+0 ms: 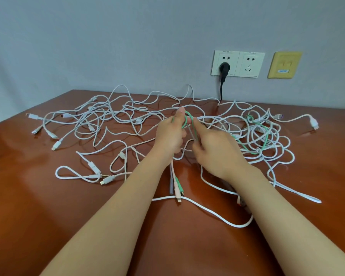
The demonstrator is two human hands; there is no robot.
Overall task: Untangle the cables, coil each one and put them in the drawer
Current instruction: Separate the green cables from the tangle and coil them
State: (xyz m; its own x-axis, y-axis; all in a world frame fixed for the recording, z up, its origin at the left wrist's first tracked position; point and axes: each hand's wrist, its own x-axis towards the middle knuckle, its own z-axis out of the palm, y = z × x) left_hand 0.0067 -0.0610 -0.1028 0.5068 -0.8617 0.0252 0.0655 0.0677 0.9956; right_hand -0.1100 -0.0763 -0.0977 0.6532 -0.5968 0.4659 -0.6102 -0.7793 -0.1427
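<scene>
Gripping one green cable (188, 116), left hand (170, 137) and right hand (217, 154) sit close. White cables (256, 136) crowd twelve o'clock; bare table (58, 216) lies at six.

Reddish-brown table (48, 196) strewn with tangled white cables (112, 114).

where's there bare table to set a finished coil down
Bare brown wooden table near-left, bordered by the left forearm and the white looped cable with inline remote. Another patch near-right, below the flat white cable end. Crowded: the white cable tangle across the middle, densest around the mint green cable on the right.
</scene>
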